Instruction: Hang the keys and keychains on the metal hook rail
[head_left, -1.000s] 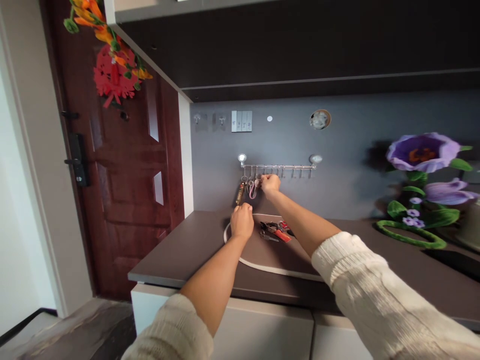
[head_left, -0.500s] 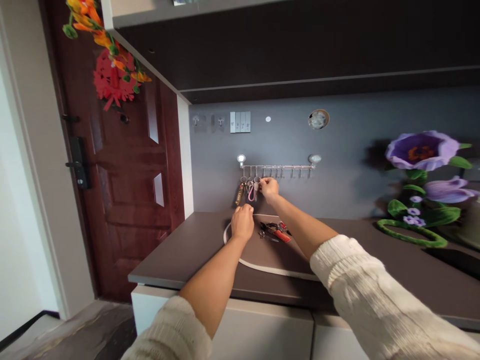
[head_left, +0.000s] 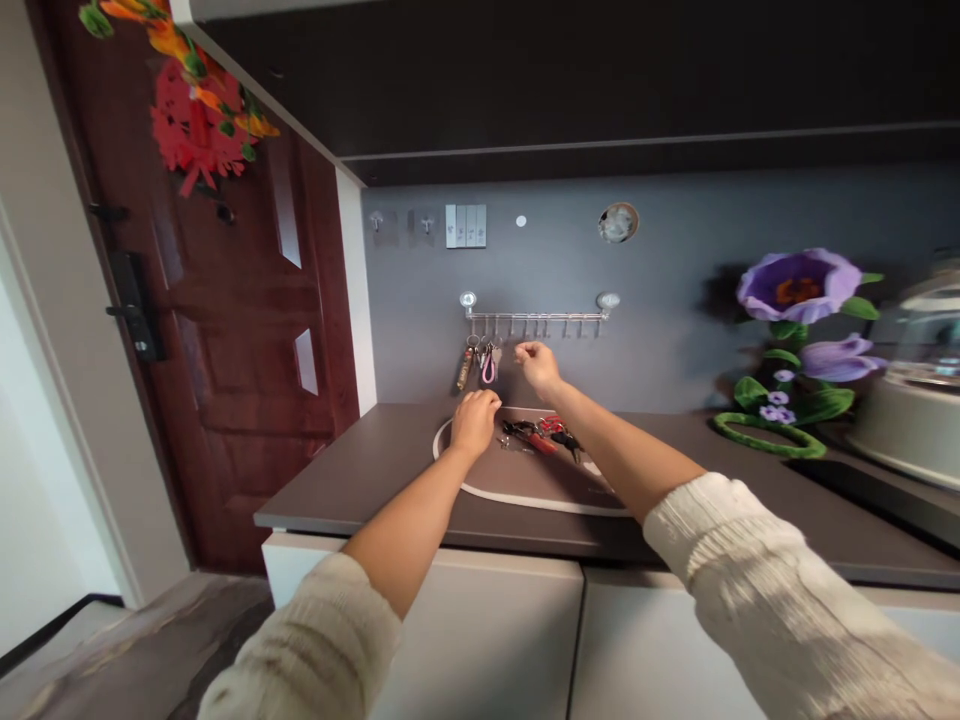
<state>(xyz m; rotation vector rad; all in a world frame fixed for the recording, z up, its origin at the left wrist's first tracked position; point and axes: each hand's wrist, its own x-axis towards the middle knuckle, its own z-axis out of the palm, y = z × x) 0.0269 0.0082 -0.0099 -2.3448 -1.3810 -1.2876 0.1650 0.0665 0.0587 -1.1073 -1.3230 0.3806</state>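
Keys hang in a row on the left hooks of a clear hook rail (head_left: 536,317) fixed to the grey wall. Among them are a brown and gold key fob (head_left: 464,368) and a pink looped keychain (head_left: 489,365). My right hand (head_left: 537,366) is just right of these keys, apart from them, its fingers curled together with nothing visible in them. Below the hanging keys, my left hand (head_left: 475,420) is closed over the counter; whatever its fingers hold, if anything, is hidden. Between my forearms, a bunch of keys with red and black pieces (head_left: 540,437) lies on a white-rimmed mat (head_left: 525,498).
A purple artificial flower (head_left: 799,285) stands on the dark counter (head_left: 337,460) at the right, near a pale round appliance (head_left: 911,410). A dark shelf (head_left: 570,90) overhangs the wall. The red-brown door (head_left: 232,420) is at left.
My right hand has come off the key ring, which now hangs on its hook with the pink keychain. My left hand stays low and closed. The whole view has shifted slightly.
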